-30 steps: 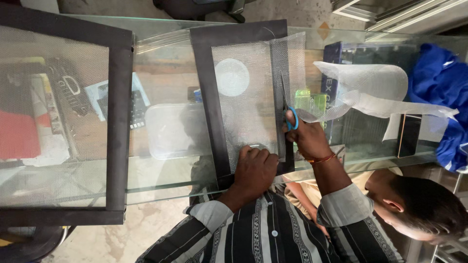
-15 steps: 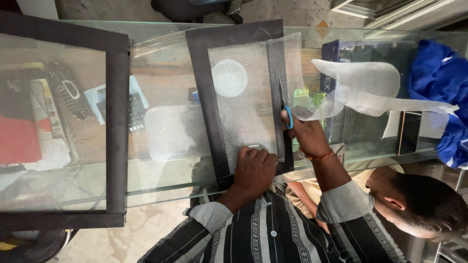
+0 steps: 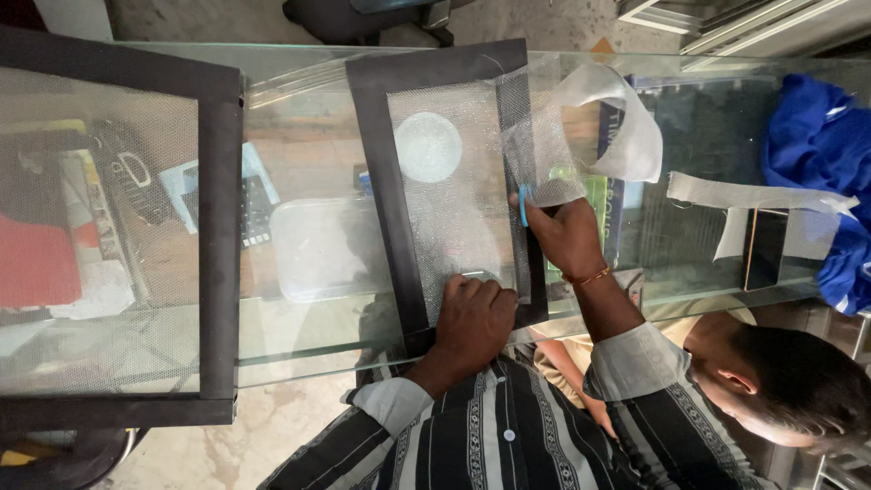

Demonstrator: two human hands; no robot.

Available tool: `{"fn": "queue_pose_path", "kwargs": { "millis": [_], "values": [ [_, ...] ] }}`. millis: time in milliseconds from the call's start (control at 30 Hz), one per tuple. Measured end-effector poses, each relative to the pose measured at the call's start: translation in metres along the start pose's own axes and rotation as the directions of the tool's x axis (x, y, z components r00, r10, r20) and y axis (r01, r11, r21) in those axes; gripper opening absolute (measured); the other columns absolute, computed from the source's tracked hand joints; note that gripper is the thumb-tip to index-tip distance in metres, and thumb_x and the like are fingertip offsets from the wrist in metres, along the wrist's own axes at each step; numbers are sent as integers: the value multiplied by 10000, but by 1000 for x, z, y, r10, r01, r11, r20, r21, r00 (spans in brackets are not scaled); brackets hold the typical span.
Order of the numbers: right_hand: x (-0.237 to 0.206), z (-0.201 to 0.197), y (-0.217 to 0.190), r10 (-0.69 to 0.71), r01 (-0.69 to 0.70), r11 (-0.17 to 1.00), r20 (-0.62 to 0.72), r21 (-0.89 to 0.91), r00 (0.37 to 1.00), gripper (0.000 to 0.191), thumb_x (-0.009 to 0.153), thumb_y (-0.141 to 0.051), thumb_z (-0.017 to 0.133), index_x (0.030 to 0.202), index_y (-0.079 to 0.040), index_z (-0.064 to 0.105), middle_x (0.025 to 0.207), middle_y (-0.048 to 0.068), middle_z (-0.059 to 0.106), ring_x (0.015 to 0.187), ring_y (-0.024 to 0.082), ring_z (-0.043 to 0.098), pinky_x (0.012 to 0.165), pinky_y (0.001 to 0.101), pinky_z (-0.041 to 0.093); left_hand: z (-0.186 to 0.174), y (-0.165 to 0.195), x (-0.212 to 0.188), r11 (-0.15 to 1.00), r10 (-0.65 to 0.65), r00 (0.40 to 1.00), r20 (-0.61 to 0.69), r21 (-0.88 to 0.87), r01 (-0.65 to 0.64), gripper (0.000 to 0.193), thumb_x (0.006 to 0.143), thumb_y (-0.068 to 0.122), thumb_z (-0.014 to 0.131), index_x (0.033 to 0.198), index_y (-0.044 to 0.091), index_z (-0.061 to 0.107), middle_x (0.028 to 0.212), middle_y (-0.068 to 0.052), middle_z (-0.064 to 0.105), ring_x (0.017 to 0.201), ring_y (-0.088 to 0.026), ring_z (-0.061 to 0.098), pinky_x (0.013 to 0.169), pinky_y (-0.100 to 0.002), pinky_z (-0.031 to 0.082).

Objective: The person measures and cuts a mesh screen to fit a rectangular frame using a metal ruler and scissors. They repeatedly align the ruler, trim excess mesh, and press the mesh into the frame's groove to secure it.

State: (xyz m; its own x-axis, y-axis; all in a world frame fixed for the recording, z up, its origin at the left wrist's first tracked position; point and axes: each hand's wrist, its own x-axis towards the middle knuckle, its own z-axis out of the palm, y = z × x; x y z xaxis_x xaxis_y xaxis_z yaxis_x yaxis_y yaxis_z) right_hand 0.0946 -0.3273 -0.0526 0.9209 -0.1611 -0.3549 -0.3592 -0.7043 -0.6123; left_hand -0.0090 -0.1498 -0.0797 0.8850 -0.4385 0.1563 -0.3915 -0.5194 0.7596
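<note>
Pressing flat on the near end of the black mesh frame (image 3: pixel 454 181), the left hand (image 3: pixel 476 318) has its fingers curled down on the mesh. The right hand (image 3: pixel 567 236) grips blue-handled scissors (image 3: pixel 523 204) at the frame's right edge — fingers closed around them — beside a loose strip of mesh (image 3: pixel 590 118). Everything lies on a glass tabletop (image 3: pixel 308 118); a second frame (image 3: pixel 218 236) lies to the left, blue cloth (image 3: pixel 821 145) far right, bare floor below.
</note>
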Motion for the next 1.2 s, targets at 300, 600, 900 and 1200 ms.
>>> {"fn": "queue_pose_path", "kwargs": {
  "millis": [300,600,900,1200],
  "values": [
    [2,4,4,-120,125,990,-73,68,990,321,947,-303,790,973,11,724,807,130,737,702,174,654,637,358,517,0,2,1,1000,-14,1000,-25,-16,13,96,912,158,654,940,78,699,876,-65,671,856,-249,645,919,-474,428],
    [20,4,-7,-217,202,971,-116,-125,969,368,946,-371,790,996,-9,739,883,189,749,804,344,731,714,412,547,1,2,0,999,-14,1000,-10,30,14,111,895,156,633,947,85,701,904,-66,681,888,-250,652,948,-479,425],
    [26,5,7,-233,237,971,-139,13,963,333,949,-307,757,1046,9,722,943,207,752,869,347,755,729,415,565,2,1,0,1000,-4,1000,-5,9,4,108,921,161,642,961,78,698,923,-85,696,889,-244,649,944,-472,415],
    [28,-8,5,-406,356,890,-136,-286,904,360,914,-369,826,974,-23,745,872,167,759,749,343,735,636,422,576,6,1,0,1000,-10,999,-36,14,11,77,905,168,664,932,103,695,876,-46,655,858,-239,636,929,-473,412]
  ]
}}
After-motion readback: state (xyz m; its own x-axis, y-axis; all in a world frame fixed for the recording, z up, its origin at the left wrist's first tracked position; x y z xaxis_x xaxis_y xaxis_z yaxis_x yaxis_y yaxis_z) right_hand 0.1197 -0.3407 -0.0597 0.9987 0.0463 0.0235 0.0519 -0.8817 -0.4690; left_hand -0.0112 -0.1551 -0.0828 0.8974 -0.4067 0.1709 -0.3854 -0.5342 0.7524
